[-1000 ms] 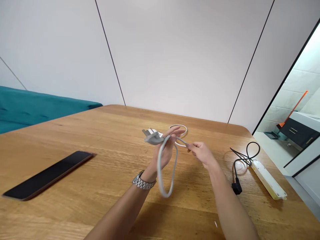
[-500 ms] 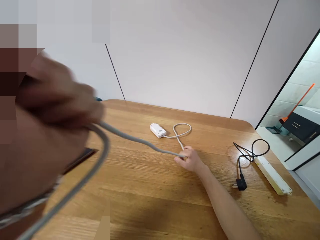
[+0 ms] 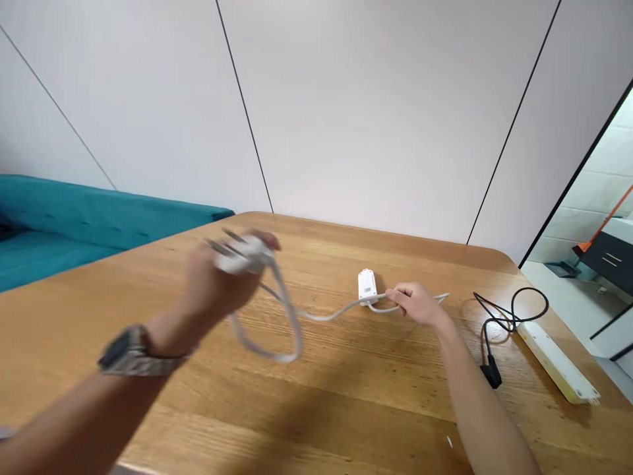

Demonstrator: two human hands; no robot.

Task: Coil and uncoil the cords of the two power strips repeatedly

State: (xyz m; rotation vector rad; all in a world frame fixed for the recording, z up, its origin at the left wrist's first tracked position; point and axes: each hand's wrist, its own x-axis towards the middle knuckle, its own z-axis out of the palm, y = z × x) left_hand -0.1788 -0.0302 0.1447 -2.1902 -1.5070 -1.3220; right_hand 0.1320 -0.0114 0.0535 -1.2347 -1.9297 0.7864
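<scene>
My left hand (image 3: 210, 280), blurred by motion and wearing a wristwatch, is closed around a white plug (image 3: 247, 254) above the table, metal prongs pointing up and left. From the plug a light grey cord (image 3: 319, 318) hangs in a loop below that hand and runs right. Lower down, my right hand (image 3: 415, 303) pinches the cord near the tabletop. Just left of its fingers lies a short white block (image 3: 366, 284), which looks like a small power strip, with the cord joined to its near end. A bend of cord shows beyond my right wrist.
On the right side of the wooden table (image 3: 306, 389) lies a long white power strip (image 3: 558, 363) with a tangled black cord (image 3: 514, 316) and black plug (image 3: 491, 373). A teal sofa (image 3: 123, 218) stands at the left. Behind the table rises a white panelled wall (image 3: 366, 119).
My left hand has moved away from the camera, farther over the table, and the plug in it now shows. My view has turned left. Beside my right hand, the white block has shifted and turned.
</scene>
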